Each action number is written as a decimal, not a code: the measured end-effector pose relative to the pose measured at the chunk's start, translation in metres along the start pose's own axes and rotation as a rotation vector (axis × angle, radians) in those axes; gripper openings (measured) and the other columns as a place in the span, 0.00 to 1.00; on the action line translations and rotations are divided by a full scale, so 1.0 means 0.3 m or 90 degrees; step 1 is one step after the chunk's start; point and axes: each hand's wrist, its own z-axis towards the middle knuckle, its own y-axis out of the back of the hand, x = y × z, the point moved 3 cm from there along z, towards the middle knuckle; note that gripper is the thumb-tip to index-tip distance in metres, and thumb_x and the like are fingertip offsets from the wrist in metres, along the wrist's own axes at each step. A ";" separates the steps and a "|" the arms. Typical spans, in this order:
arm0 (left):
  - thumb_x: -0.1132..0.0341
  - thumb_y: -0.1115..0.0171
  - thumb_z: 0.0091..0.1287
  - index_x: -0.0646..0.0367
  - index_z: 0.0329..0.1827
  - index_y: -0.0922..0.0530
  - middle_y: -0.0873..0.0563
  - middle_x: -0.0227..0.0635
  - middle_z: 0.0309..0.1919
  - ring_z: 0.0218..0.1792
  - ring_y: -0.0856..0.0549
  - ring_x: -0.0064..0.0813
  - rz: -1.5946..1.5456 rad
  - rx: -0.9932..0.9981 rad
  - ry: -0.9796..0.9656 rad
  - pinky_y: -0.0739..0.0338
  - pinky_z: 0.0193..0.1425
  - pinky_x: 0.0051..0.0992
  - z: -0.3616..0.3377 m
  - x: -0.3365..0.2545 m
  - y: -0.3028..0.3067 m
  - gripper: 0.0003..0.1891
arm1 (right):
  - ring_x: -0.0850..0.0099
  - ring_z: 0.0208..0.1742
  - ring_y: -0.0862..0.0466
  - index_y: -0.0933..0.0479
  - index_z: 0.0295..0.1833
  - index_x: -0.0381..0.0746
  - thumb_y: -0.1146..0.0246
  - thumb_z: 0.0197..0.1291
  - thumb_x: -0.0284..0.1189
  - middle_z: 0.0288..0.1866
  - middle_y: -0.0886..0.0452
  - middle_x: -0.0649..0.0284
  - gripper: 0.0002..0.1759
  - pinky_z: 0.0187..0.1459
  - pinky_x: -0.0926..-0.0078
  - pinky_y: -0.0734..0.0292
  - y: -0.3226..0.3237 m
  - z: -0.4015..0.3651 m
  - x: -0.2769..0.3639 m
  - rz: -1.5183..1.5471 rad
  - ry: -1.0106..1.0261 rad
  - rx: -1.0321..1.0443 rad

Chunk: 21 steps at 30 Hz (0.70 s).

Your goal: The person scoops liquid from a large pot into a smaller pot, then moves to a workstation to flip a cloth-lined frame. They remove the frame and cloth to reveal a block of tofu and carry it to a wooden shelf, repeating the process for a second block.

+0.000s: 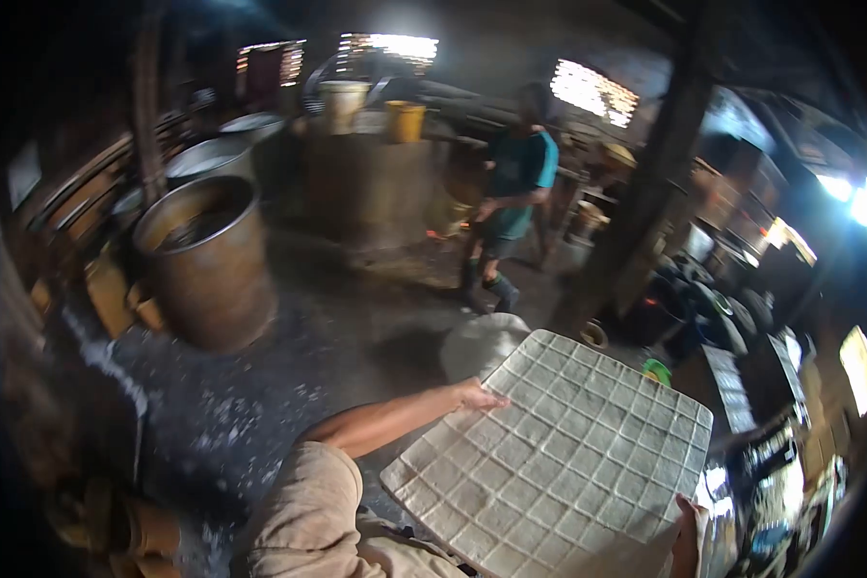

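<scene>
Head view: pale, square, grid-marked slab (564, 438), material uncertain, held in front of the wearer. Left hand (479, 396): pinching its upper-left edge. Right hand (686, 535): clasping its right edge, partly hidden. Handling, as judged: level, both edges evenly supported. Dark, white-flecked floor (260, 400); rust-brown, open cylindrical drum (220, 294) toward its left edge; teal-shirted person (522, 169) beyond.
</scene>
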 end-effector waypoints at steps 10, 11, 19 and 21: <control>0.42 0.29 0.40 0.77 0.50 0.29 0.24 0.55 0.50 0.53 0.25 0.44 0.004 -0.393 0.050 0.31 0.54 0.38 -0.312 0.253 0.290 0.45 | 0.83 0.13 0.37 0.35 0.14 0.42 0.40 0.50 0.37 0.11 0.37 0.75 0.19 0.17 0.81 0.44 -0.653 0.359 -0.072 0.138 0.243 0.415; 0.41 0.29 0.40 0.78 0.48 0.29 0.24 0.55 0.48 0.52 0.25 0.43 0.019 -0.455 0.068 0.30 0.53 0.38 -0.382 0.199 0.214 0.45 | 0.83 0.13 0.36 0.32 0.15 0.41 0.40 0.51 0.38 0.12 0.35 0.75 0.18 0.17 0.81 0.43 -0.690 0.467 -0.086 0.135 0.241 0.437; 0.42 0.30 0.43 0.61 0.36 0.18 0.17 0.41 0.36 0.42 0.20 0.33 -0.083 -0.742 0.117 0.28 0.48 0.31 -0.490 0.331 0.051 0.29 | 0.80 0.21 0.28 0.21 0.29 0.33 0.42 0.51 0.36 0.21 0.24 0.69 0.15 0.24 0.80 0.34 -1.226 0.839 0.199 0.189 0.414 0.761; 0.44 0.30 0.43 0.61 0.38 0.18 0.17 0.40 0.37 0.43 0.20 0.32 -0.126 -0.818 0.129 0.28 0.48 0.31 -0.535 0.287 -0.070 0.29 | 0.78 0.30 0.26 0.23 0.36 0.32 0.44 0.52 0.35 0.30 0.22 0.64 0.16 0.32 0.78 0.32 -1.383 0.835 0.264 0.252 0.508 0.898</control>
